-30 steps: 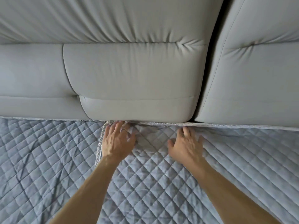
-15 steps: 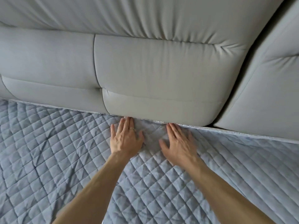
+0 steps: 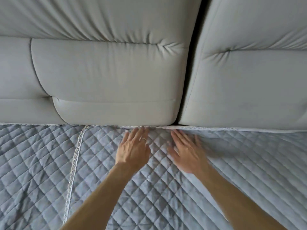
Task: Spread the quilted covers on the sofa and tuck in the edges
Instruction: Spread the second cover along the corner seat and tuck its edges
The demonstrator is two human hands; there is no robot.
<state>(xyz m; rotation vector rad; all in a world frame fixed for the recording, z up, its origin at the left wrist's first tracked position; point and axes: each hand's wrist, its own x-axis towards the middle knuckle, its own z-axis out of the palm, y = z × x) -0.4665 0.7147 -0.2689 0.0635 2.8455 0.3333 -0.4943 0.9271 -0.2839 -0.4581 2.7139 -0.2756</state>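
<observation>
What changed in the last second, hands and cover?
Both hands slid right along the crease under the back cushions: the left hand moved away from the lace trim it was beside, and the right hand, blurred, now lies below the gap between the cushions. Nothing taken hold of or let go. Both hands stay flat on the quilted cover, which stays spread.

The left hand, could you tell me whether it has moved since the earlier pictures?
Yes. The left hand has slid right, away from the lace trim it was beside, toward the cushion gap.
</observation>
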